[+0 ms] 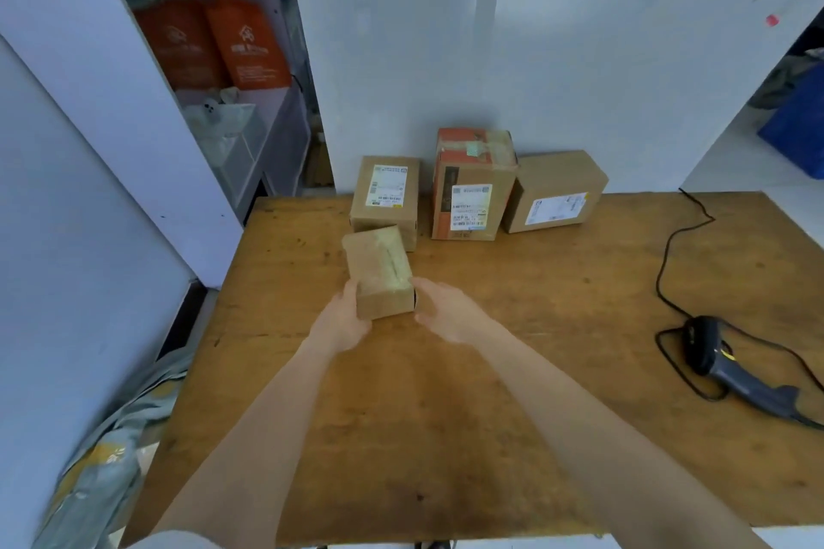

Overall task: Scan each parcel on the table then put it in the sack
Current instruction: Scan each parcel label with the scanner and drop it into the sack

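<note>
A small brown cardboard parcel (381, 274), taped along its top, is held just above the wooden table (446, 415). My left hand (345, 316) grips its left near corner, and my right hand (446, 312) holds its right side. Three more parcels stand along the wall: a labelled box (387, 196), a taller orange-edged box (472, 185) and a box tipped on its side (555, 192). A black handheld scanner (731, 363) lies on the table at the right with its cable attached. The grey sack (102, 468) slumps on the floor off the table's left edge.
A black cable (669, 250) loops across the table's right side. White shelving (133, 111) with orange bags (241, 45) stands at the left. A blue bin (798, 125) sits at the far right. A white wall backs the table.
</note>
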A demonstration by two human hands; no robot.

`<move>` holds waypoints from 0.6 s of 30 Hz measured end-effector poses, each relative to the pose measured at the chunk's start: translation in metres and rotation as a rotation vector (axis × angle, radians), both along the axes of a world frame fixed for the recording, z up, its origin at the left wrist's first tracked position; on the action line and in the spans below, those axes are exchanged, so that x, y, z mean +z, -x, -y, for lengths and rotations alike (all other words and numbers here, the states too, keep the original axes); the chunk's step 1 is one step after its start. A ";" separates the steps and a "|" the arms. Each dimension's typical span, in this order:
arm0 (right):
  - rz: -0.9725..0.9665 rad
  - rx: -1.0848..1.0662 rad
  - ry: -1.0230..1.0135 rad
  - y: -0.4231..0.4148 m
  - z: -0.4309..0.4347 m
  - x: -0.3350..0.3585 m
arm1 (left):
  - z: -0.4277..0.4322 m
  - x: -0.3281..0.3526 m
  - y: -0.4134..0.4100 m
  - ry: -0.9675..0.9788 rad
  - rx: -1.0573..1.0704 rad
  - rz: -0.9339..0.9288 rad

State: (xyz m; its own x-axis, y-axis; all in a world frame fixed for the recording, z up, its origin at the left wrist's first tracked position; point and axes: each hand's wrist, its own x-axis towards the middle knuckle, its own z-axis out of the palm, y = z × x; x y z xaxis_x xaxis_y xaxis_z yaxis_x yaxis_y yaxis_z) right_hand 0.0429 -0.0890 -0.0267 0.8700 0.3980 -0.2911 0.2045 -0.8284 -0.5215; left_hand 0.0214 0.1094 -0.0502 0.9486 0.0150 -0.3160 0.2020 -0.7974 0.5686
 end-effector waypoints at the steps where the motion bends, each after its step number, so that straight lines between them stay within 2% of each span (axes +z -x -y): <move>1: -0.005 0.010 0.000 -0.009 -0.001 -0.003 | 0.001 -0.002 -0.007 0.021 0.011 0.008; 7: -0.093 0.032 -0.068 -0.042 -0.011 -0.026 | 0.012 -0.009 -0.031 0.150 0.203 0.001; 9: -0.114 -0.059 -0.182 -0.046 -0.014 -0.030 | 0.016 -0.008 -0.033 0.184 0.281 0.039; 14: -0.021 -0.291 -0.529 -0.053 0.002 -0.020 | 0.017 0.001 -0.035 0.332 0.471 0.130; 18: -0.063 -0.303 -0.750 -0.053 0.023 0.005 | 0.029 0.014 -0.036 0.319 0.566 0.154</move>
State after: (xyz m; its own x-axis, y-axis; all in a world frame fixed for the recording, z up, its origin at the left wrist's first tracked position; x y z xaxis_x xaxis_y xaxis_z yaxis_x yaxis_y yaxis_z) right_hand 0.0957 -0.1116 -0.0213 0.9621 0.2564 -0.0926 -0.0213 -0.2681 -0.9631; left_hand 0.0572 0.0805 -0.0358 0.8567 0.4521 -0.2485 0.4372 -0.3806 0.8149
